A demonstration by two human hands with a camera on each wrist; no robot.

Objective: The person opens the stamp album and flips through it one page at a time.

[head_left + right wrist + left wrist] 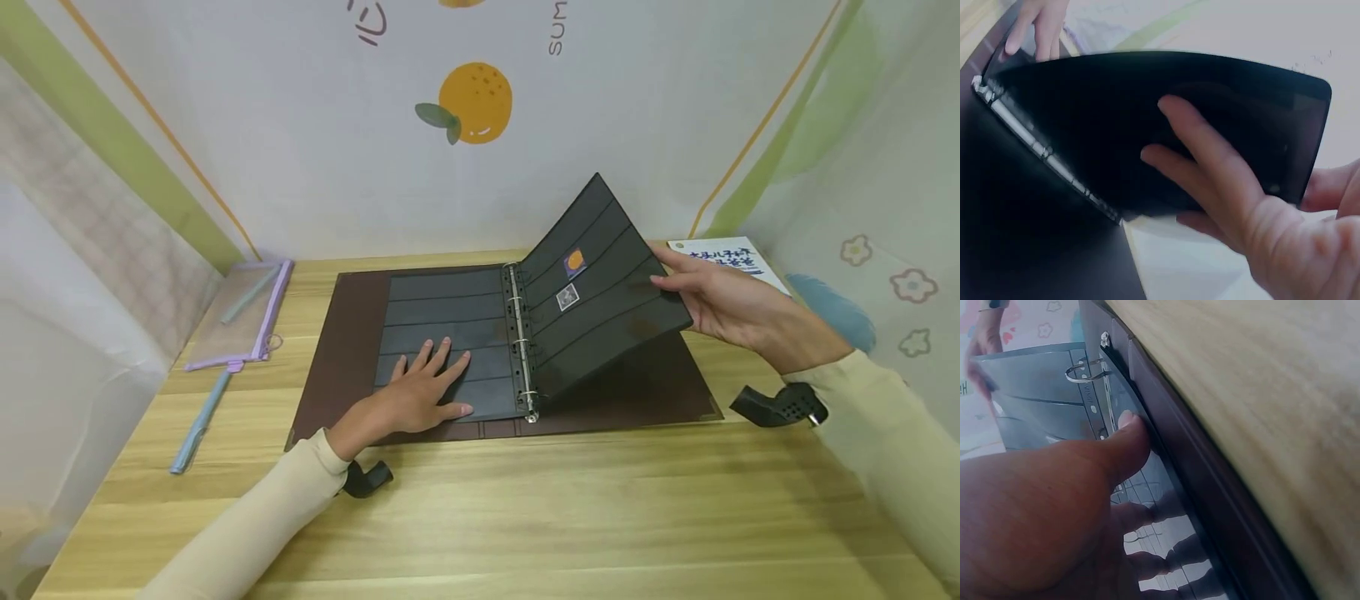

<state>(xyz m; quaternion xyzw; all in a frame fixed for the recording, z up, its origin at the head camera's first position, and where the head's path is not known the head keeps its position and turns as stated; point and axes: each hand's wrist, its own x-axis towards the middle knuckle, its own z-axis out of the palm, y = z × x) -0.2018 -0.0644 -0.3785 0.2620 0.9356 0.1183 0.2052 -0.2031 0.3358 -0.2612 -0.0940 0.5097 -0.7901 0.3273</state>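
Observation:
A dark brown ring-binder stamp album [318, 367] lies spread out on the wooden table, its metal rings [519, 342] along the middle. My left hand [416, 396] rests palm down, fingers spread, on the black left page [442, 286] with clear strip pockets. With my right hand [731, 304] I grip the outer edge of the right black page [600, 312], which is raised at a slant from the rings. Two small stamps sit in its strips, an orange-and-purple stamp [574, 262] and a grey stamp [567, 297]. In the right wrist view, fingers [1210, 156] lie along the page's underside.
To the left lies a mesh zip pouch [240, 312] with purple trim and a pale blue stick-like item inside. A blue pen-like tool [201, 425] lies just in front of it. Behind my right hand is a white booklet [720, 250] with blue writing. Printed curtains hang behind the table.

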